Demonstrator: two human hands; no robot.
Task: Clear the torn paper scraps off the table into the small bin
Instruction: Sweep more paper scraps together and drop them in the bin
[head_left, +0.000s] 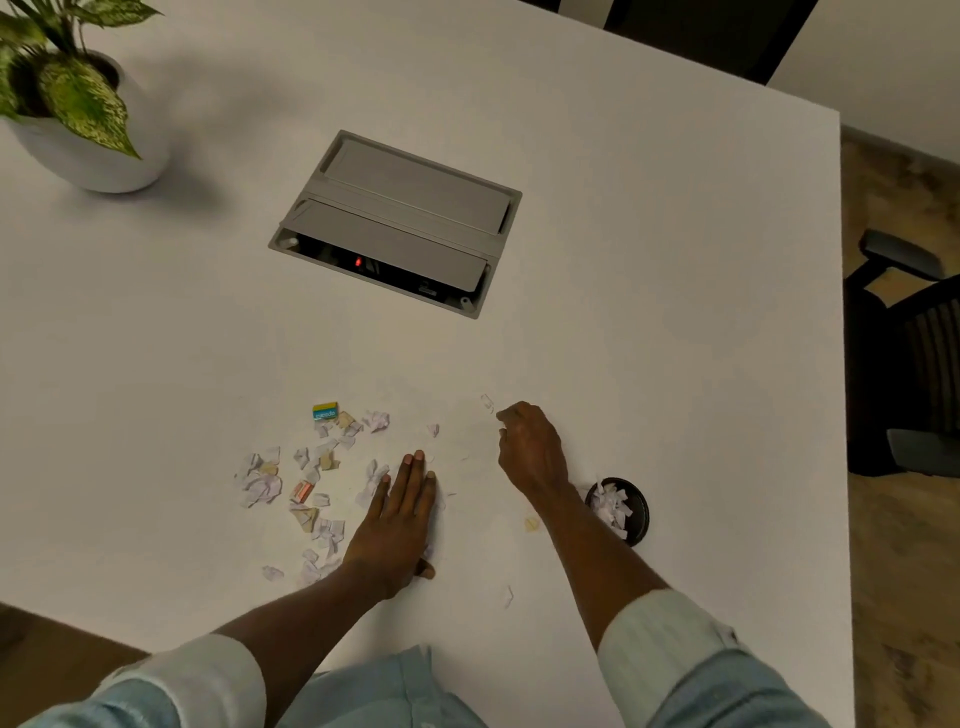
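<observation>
Torn paper scraps (311, 483) lie scattered on the white table (649, 260), mostly to the left of my hands. My left hand (400, 519) rests flat on the table with fingers straight, beside the right edge of the scrap pile. My right hand (530, 447) hovers curled, fingers bent down over a small white scrap (502, 432); whether it grips the scrap is unclear. A small black bin (636, 512) stands at the right, partly behind my right forearm, with white scraps inside. Single scraps lie at the far side (487, 401) and near the front (508, 596).
A grey cable box (400, 218) is set into the table's middle. A potted plant (78, 114) stands at the far left. A blue and yellow card piece (325, 411) lies among the scraps. A dark office chair (904, 353) stands beyond the table's right edge.
</observation>
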